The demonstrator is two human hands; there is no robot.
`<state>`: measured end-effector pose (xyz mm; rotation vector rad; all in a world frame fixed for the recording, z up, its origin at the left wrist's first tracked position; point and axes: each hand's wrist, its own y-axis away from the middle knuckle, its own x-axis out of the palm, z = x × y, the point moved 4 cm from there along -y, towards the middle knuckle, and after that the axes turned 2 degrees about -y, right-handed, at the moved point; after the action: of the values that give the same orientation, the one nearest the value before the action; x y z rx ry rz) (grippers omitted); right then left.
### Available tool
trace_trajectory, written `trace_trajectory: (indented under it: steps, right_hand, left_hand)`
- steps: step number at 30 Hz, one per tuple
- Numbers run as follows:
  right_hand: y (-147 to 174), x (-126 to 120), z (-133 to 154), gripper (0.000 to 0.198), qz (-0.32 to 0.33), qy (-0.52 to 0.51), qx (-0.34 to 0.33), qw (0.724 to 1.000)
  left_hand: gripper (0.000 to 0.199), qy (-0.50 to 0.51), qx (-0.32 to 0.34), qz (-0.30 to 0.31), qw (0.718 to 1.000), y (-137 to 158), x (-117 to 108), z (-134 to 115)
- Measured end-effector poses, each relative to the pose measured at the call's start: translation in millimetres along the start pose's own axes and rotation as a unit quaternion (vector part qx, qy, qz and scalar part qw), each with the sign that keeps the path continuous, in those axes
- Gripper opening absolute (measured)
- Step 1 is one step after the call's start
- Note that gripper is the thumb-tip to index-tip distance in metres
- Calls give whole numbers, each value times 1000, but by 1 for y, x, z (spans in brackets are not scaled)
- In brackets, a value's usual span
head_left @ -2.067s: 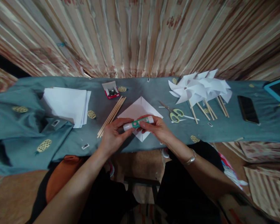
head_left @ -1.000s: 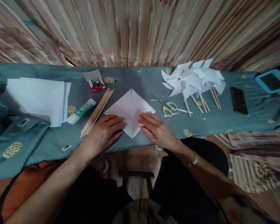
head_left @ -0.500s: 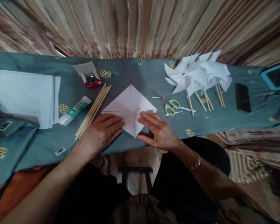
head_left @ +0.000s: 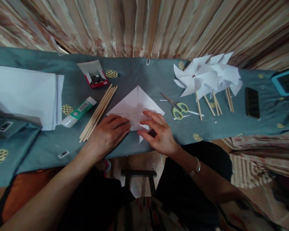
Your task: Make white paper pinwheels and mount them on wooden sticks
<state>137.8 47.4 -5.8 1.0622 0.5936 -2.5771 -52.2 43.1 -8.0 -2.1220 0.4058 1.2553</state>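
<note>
A square sheet of white paper [head_left: 132,104] with dark lines drawn in from its corners lies turned like a diamond before me. My left hand [head_left: 112,130] rests flat on its lower left edge, fingers stretched out. Over the lower right part is my right hand [head_left: 159,131], fingers spread and bent, thumb apart from them, touching the paper near its lowest corner. That corner looks bent, and its tip shows below the thumb. The fingers hide part of it. Scissors [head_left: 177,108] with green handles lie to the right, beside narrow paper strips.
Left of the paper lie several wooden sticks [head_left: 98,114], a glue tube [head_left: 79,111], an open red box [head_left: 95,79] of small metal pieces and a paper stack [head_left: 24,96]. Several white pinwheels [head_left: 204,75], a phone [head_left: 252,102] and a blue-framed device [head_left: 287,81] are at right.
The paper's lowest corner has gone from lying flat to looking bent up under my right hand. My right fingers have spread and moved slightly left. My left hand stays on the paper.
</note>
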Motion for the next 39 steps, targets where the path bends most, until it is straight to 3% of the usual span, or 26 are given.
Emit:
trace_trajectory:
  steps: [6,16,30,35,39]
  right_hand:
    - [-11,5,0,7,-19,-74,56,996]
    - [-13,10,-5,7,-41,-62,77,994]
    - [-12,7,-10,7,-61,-69,86,992]
    - [-11,6,-8,6,-51,-55,74,994]
    - [-9,4,-2,5,-55,-1,18,998]
  left_hand:
    - [22,20,-6,-17,1000,-1,-1,-1]
    - [26,117,-120,-35,985,3,-1,0]
    - [23,102,-134,-41,985,-1,4,1]
    - [24,104,-156,-38,982,-2,5,2]
    - [22,104,-166,-29,980,-5,5,3]
